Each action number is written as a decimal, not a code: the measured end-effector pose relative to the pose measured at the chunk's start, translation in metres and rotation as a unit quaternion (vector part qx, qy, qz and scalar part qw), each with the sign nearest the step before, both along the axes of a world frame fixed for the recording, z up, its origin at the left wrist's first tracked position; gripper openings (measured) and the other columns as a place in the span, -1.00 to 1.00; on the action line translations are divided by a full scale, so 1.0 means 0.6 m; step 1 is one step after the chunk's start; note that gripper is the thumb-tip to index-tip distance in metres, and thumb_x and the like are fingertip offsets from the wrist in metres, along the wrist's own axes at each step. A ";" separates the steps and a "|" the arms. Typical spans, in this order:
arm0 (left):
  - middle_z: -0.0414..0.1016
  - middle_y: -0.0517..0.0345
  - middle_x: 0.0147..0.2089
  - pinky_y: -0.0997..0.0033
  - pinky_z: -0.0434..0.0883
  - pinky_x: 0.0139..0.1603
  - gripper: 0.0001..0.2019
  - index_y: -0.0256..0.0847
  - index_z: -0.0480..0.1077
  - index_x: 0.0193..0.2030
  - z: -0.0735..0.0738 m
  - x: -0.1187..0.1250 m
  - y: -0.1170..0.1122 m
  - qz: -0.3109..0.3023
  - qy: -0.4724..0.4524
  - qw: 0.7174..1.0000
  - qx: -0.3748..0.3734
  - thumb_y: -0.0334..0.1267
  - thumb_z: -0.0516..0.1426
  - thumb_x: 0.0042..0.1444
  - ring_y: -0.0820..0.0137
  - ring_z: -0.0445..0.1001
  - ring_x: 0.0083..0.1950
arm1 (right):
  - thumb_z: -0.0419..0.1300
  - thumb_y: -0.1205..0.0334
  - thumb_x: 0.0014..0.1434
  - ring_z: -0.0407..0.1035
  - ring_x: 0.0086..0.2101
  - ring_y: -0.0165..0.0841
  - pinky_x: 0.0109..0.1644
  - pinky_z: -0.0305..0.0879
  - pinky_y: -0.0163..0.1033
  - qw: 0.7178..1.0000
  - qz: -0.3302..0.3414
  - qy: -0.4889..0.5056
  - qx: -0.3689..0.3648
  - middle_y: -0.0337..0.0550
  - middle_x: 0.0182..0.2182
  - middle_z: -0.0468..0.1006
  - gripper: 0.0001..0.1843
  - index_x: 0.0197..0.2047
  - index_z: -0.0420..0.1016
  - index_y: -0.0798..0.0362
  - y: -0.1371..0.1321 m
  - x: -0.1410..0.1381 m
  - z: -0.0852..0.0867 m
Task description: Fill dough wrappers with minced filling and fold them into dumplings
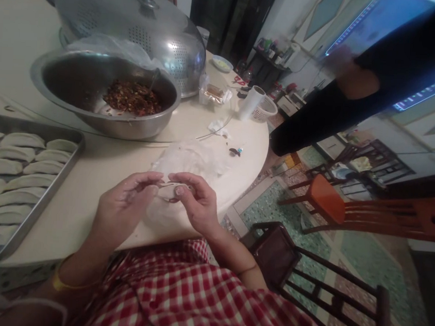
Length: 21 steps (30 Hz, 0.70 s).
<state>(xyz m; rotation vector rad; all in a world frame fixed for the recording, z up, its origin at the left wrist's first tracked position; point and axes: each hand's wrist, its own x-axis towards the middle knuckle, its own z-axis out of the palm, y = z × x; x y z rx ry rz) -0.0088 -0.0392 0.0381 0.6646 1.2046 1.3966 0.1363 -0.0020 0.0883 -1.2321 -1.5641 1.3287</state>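
My left hand and my right hand meet over the near edge of the round cream table. Both pinch a thin pale dough wrapper between thumb and fingers. Under them lies a crumpled clear plastic sheet. A steel bowl of dark reddish filling with a spoon in it stands behind. A metal tray at the left holds several folded dumplings in rows.
A perforated steel dome cover stands behind the bowl. A white roll, a small basket and scraps lie at the table's far right. Wooden chairs stand to the right. Another person's dark-clothed limb hangs at upper right.
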 end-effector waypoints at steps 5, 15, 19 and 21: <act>0.63 0.14 -0.25 0.39 0.48 -0.10 -0.64 -0.04 0.63 -0.28 -0.016 -0.021 0.010 -0.045 0.003 0.999 -0.003 0.20 0.31 0.02 0.27 0.54 -0.20 | 0.33 -0.01 0.23 0.53 -0.33 -0.46 -0.30 0.66 -0.33 1.000 -0.019 -0.012 0.013 -0.22 -0.12 0.65 -0.72 -0.07 0.55 -0.05 -0.002 0.000 0.009; 0.57 0.24 -0.27 0.55 0.43 -0.26 -0.79 -0.12 0.51 -0.32 -0.014 -0.034 0.018 -0.085 0.173 0.976 0.100 -0.08 0.17 0.21 0.44 0.51 -0.25 | 0.32 -0.01 0.22 0.50 -0.39 -0.48 -0.33 0.59 -0.37 0.999 -0.040 -0.033 0.007 -0.19 -0.19 0.65 -0.72 -0.10 0.54 -0.04 0.001 -0.004 -0.005; 0.58 0.25 -0.24 0.52 0.46 -0.22 -0.80 -0.07 0.52 -0.17 -0.027 -0.032 0.016 -0.075 0.180 0.978 0.076 -0.04 0.20 0.19 0.43 0.53 -0.24 | 0.31 0.01 0.25 0.51 -0.40 -0.48 -0.33 0.59 -0.37 0.998 -0.033 -0.042 0.026 -0.22 -0.26 0.63 -0.75 -0.10 0.52 -0.04 0.002 -0.004 -0.008; 0.60 0.24 -0.20 0.50 0.47 -0.16 -0.76 -0.04 0.52 -0.09 -0.031 -0.033 0.016 -0.077 0.174 0.980 0.059 -0.01 0.22 0.18 0.42 0.54 -0.21 | 0.31 0.06 0.25 0.52 -0.39 -0.50 -0.33 0.59 -0.40 0.998 -0.029 -0.026 0.039 -0.23 -0.26 0.62 -0.79 -0.10 0.51 -0.04 0.002 -0.005 -0.009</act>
